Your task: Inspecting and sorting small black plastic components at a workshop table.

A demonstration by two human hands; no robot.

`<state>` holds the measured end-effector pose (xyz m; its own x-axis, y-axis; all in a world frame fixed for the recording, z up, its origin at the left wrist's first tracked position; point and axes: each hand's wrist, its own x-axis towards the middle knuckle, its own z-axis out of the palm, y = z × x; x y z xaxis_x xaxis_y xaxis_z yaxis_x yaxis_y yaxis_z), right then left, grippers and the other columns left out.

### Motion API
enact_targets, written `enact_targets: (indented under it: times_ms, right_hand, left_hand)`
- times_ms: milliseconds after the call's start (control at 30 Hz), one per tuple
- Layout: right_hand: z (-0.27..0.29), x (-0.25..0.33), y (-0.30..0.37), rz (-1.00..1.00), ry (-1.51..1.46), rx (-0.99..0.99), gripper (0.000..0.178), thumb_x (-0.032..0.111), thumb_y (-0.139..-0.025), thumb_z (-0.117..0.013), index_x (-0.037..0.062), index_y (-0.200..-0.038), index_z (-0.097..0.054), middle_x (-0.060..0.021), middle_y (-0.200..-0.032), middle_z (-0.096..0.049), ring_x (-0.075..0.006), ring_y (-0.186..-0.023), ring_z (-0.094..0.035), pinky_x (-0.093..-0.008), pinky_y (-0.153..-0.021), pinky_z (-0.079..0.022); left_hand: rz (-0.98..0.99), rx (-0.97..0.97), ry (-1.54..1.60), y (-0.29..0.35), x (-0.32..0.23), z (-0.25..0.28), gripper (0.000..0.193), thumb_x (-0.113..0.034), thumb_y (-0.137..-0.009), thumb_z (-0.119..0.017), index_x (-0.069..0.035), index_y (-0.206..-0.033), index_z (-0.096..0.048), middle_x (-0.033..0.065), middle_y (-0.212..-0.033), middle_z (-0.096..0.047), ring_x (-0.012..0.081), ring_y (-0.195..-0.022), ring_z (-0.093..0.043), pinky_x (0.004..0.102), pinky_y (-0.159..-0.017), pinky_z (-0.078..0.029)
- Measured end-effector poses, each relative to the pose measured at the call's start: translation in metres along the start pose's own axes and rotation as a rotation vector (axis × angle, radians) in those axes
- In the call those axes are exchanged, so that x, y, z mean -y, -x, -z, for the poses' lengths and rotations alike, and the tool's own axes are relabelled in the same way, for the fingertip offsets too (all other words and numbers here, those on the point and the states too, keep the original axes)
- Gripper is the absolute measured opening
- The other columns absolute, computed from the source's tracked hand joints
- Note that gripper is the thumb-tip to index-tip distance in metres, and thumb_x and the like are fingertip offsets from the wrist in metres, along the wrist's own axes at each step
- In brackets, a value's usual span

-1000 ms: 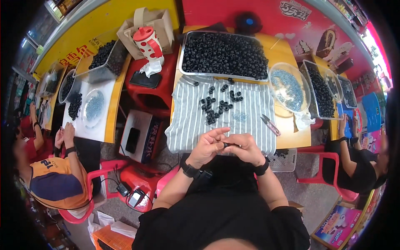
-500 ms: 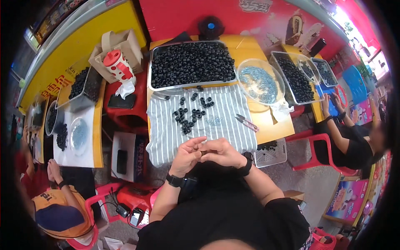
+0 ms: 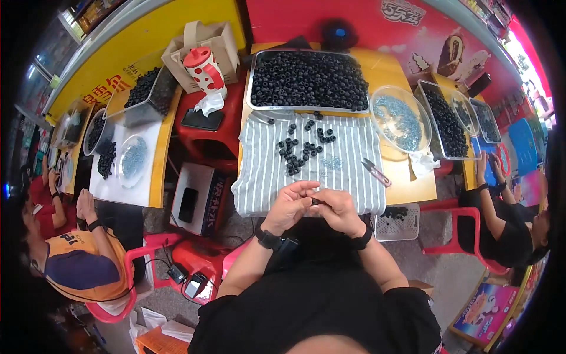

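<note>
Left hand (image 3: pixel 290 205) and right hand (image 3: pixel 337 209) brought together at the near edge of the desk (image 3: pixel 407 183), just over the hanging border of a striped cloth (image 3: pixel 348 162). Fingers of both hands curled inward, tips pressed together on one small black ring (image 3: pixel 316 202), pinched between the two grips; ring mostly hidden by the fingers, so exact hold not clear. Black watch on the left wrist, dark band on the right wrist. Farther on the cloth, a loose group of black rings (image 3: pixel 302 144) lying apart from the hands, and just right of it a small scatter of tiny grey parts (image 3: pixel 333 163). At the far side of the desk, a big metal tray (image 3: pixel 254 76) filled with many black rings. To the right, a clear round dish (image 3: pixel 420 131) with grey-blue small pieces, and near it, on bare yellow desk, small cutters (image 3: pixel 375 171) with pink handles. At far left, another person (image 3: pixel 71 259) in an orange vest seated on a red chair; at right, one more person (image 3: pixel 507 230) in black.
</note>
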<state>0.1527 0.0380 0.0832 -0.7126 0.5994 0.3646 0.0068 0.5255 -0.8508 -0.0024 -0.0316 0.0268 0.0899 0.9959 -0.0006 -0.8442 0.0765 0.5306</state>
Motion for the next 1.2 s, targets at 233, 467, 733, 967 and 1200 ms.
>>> enact_targets:
  times_ms: [233, 467, 733, 967, 1200]
  right_hand:
    - [0.053, -0.001, 0.001, -0.103, 0.137, -0.055, 0.015, 0.005, -0.080, -0.068, -0.0024, -0.091, -0.063, -0.0143, -0.075, -0.062, -0.0280, -0.064, -0.061, -0.0330, -0.057, -0.047]
    - [0.256, -0.047, -0.004, -0.237, 0.686, -0.722, 0.019, 0.008, -0.087, -0.064, -0.0003, -0.104, -0.063, -0.0096, -0.083, -0.065, -0.0155, -0.072, -0.060, -0.0276, -0.066, -0.048]
    - [0.167, -0.046, -0.015, -0.216, 0.499, -0.386, 0.019, 0.000, -0.080, -0.067, 0.0014, -0.099, -0.065, -0.0051, -0.085, -0.062, -0.0116, -0.076, -0.058, -0.0257, -0.065, -0.048]
    - [0.027, -0.019, -0.071, 0.053, 0.530, 0.105, 0.022, 0.004, -0.072, -0.069, 0.0056, -0.093, -0.067, -0.0131, -0.096, -0.059, -0.0309, -0.088, -0.057, -0.0395, -0.072, -0.046]
    - [0.002, -0.030, -0.099, 0.148, 0.902, 0.251, 0.021, 0.013, -0.068, -0.072, 0.0093, -0.088, -0.068, -0.0152, -0.119, -0.054, -0.0333, -0.110, -0.048, -0.0429, -0.081, -0.040]
  left_hand:
    - [-0.002, -0.052, -0.113, -0.003, -0.002, 0.002, 0.036, -0.005, -0.093, -0.055, 0.005, -0.127, -0.050, 0.0157, -0.102, -0.064, 0.0208, -0.084, -0.066, 0.0299, -0.076, -0.053]
    - [-0.022, -0.032, -0.083, -0.004, 0.001, 0.000, 0.035, -0.006, -0.092, -0.056, 0.005, -0.125, -0.052, 0.0151, -0.103, -0.064, 0.0222, -0.087, -0.066, 0.0309, -0.078, -0.053]
    - [-0.008, 0.005, -0.080, 0.000, 0.005, 0.006, 0.016, -0.008, -0.092, -0.058, 0.003, -0.104, -0.062, 0.0124, -0.096, -0.065, 0.0202, -0.083, -0.065, 0.0315, -0.075, -0.052]
    - [0.040, -0.026, -0.052, 0.001, 0.001, 0.006, 0.015, -0.006, -0.092, -0.058, 0.003, -0.103, -0.062, 0.0130, -0.096, -0.065, 0.0208, -0.082, -0.065, 0.0311, -0.075, -0.052]
    - [0.037, -0.020, -0.059, -0.001, -0.001, 0.002, 0.017, -0.006, -0.092, -0.058, 0.003, -0.106, -0.061, 0.0132, -0.095, -0.066, 0.0213, -0.082, -0.065, 0.0306, -0.075, -0.053]
